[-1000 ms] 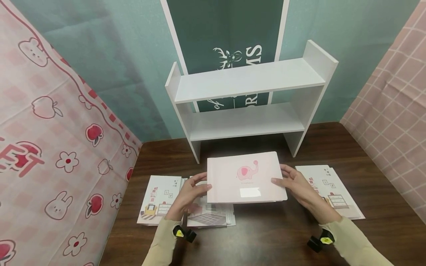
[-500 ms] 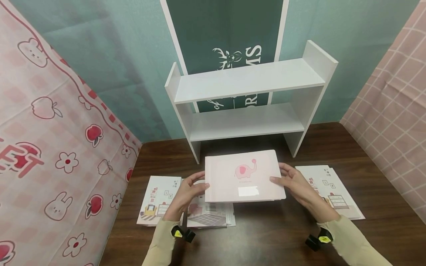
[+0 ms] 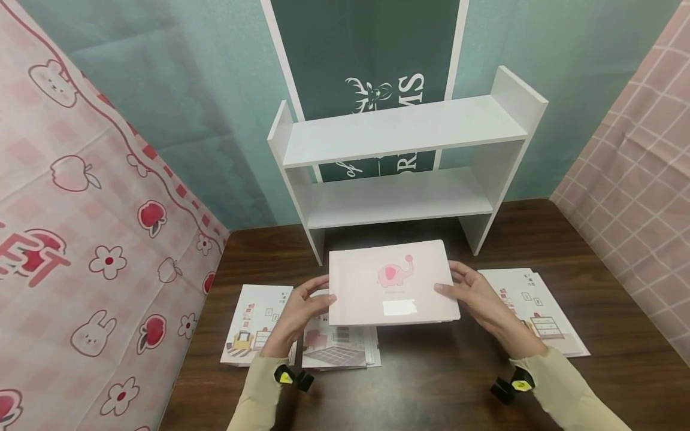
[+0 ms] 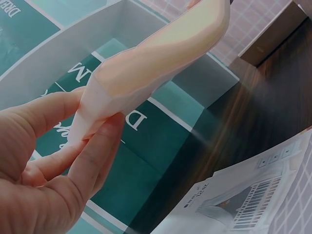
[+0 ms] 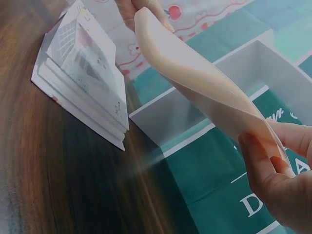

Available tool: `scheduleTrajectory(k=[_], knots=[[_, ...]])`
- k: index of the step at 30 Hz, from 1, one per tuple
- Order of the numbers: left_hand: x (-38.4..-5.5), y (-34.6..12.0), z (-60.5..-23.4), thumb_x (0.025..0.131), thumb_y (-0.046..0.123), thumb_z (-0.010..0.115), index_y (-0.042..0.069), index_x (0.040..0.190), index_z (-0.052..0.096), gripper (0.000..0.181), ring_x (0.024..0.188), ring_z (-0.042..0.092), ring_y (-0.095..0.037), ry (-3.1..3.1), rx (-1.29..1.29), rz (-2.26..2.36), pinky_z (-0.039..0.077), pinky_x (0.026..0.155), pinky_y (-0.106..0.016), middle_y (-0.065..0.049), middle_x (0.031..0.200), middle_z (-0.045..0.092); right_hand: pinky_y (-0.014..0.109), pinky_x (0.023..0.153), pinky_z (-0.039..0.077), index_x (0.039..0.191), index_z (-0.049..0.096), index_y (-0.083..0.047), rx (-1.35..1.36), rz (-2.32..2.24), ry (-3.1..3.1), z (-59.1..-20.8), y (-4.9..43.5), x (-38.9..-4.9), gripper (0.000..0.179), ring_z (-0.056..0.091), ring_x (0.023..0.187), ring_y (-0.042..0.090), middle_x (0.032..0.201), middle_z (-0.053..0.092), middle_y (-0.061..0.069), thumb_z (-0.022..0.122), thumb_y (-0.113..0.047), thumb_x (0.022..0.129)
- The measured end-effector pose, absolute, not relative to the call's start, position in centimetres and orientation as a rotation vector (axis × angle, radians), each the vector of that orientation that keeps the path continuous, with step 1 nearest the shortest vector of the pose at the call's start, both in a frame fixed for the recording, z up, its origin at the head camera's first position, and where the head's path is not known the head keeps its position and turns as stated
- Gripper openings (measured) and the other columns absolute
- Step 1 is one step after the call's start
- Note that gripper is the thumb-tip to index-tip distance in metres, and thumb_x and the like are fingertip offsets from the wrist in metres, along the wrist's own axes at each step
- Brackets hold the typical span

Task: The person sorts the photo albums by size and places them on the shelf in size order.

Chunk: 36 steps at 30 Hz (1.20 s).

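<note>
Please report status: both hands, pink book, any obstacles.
Left hand, right hand: gripping opposite ends of pink book. Book held above table. No obstacle seen before shelf.

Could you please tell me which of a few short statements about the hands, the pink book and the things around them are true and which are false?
1. The left hand holds the pink book by its left side. True.
2. The right hand rests flat on the table. False: the right hand grips the right side of the pink book.
3. The cover of the pink book shows an elephant. True.
4. The pink book stands on the upper board of the white shelf. False: it is held up in front of the white shelf.
5. White books lie on the table to the person's right. True.
</note>
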<state>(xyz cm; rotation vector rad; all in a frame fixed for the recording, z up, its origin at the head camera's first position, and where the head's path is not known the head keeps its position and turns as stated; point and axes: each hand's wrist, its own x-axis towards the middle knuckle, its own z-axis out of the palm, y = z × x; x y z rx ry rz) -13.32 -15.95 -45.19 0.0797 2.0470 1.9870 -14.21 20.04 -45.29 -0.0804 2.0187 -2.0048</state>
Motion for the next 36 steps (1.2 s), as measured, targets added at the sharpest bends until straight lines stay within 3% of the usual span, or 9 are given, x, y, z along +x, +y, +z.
scheduleTrajectory(k=[7,21,27,36], knots=[[-13.0,-15.9,-43.3,0.086,0.007,0.063,0.001,0.133,0.046,0.051,0.095,0.063,-0.020,2.078,0.092,1.959,0.052,0.084,-0.038,-0.019,0.129,0.047,0.031,0.076,0.055,0.140,0.026,0.001,-0.081,-2.008,2.015,-45.0,19.7,-14.5,0.069,0.066,0.088,0.014,0.130,0.044,0.022,0.066,-0.014,0.086],[-14.1,-16.8,-45.5,0.085,0.010,0.065,0.007,0.130,0.051,0.047,0.092,0.063,-0.018,2.084,0.102,2.041,0.052,0.084,-0.040,-0.017,0.123,0.049,0.032,0.076,0.055,0.139,0.028,0.000,-0.110,-2.027,2.038,-44.5,19.1,-14.8,0.067,0.066,0.089,0.014,0.128,0.047,0.018,0.066,-0.014,0.086],[-14.1,-16.9,-45.5,0.085,0.010,0.065,0.006,0.130,0.051,0.047,0.091,0.063,-0.017,2.084,0.094,2.056,0.053,0.083,-0.040,-0.018,0.121,0.051,0.031,0.075,0.055,0.141,0.026,0.001,-0.144,-2.036,2.035,-44.3,18.9,-15.0,0.068,0.066,0.089,0.012,0.131,0.043,0.023,0.064,-0.013,0.087],[-14.4,-17.2,-45.4,0.084,0.014,0.067,0.009,0.127,0.054,0.046,0.095,0.062,-0.022,2.133,0.078,2.041,0.052,0.084,-0.043,-0.014,0.118,0.053,0.031,0.074,0.055,0.141,0.027,-0.004,-0.136,-2.045,2.033,-43.9,18.8,-15.1,0.067,0.067,0.087,0.015,0.123,0.052,0.005,0.065,-0.015,0.087]])
